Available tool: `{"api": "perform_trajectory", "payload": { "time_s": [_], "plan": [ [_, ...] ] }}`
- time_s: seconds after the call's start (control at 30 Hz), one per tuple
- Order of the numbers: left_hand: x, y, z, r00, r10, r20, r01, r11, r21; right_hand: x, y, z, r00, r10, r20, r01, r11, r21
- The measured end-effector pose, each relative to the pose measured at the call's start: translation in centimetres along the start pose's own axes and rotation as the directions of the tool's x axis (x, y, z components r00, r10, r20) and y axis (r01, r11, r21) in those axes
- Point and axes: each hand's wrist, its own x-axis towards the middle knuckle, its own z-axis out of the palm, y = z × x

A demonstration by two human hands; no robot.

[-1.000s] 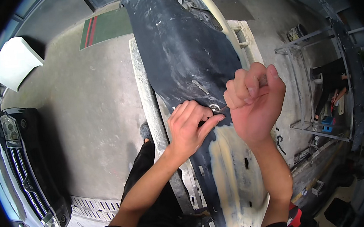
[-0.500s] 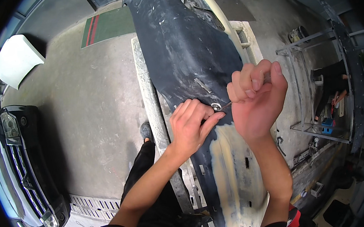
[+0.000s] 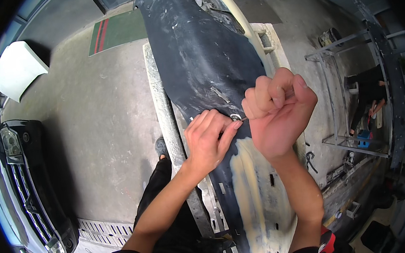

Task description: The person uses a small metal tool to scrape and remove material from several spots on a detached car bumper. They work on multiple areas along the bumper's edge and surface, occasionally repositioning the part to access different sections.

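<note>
A long car body panel (image 3: 206, 54), dark grey with white scuffs, lies in front of me. Its lower stretch carries a cream filler patch (image 3: 246, 171). Thumb and fingers of my left hand (image 3: 207, 138) close around a small round metal piece (image 3: 236, 117) at the panel's surface. My right hand (image 3: 281, 115) is curled into a fist just to the right and above the panel. From it a thin metal rod (image 3: 245, 119) reaches toward the round piece. The fist hides the rest of the rod, so its kind cannot be told.
A whitish, worn support beam (image 3: 158, 92) runs along the panel's left side. On the left are a dark car front (image 3: 30, 190) and a white panel (image 3: 20, 70). At right stands a metal frame (image 3: 332, 96), with another person (image 3: 368, 95) beyond it.
My right hand has moved slightly left and down, closer to my left hand, and its fist has turned a little. The whole view has shifted slightly.
</note>
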Motion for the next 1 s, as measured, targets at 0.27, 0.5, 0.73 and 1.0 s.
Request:
{"api": "perform_trajectory", "payload": {
  "time_s": [0.27,0.5,0.73,1.0],
  "plan": [
    [0.0,-0.1,0.1,1.0,0.005,0.0,-0.005,1.0,0.004,0.2,0.0,-0.1,0.994,-0.006,-0.109,0.015,0.996,0.083],
    [-0.1,-0.4,0.0,0.999,0.044,0.028,-0.044,0.999,-0.011,-0.4,0.7,-0.6,0.996,-0.027,-0.086,0.028,1.0,0.007],
    [-0.1,-0.4,0.2,1.0,0.028,-0.002,-0.028,0.999,-0.02,0.3,-0.6,-0.5,0.966,0.032,-0.255,0.017,0.982,0.19],
    [-0.1,-0.3,0.1,1.0,0.028,0.014,-0.028,1.0,0.008,-0.4,-0.5,-1.0,0.992,-0.077,-0.102,0.087,0.991,0.097]
  ]
}}
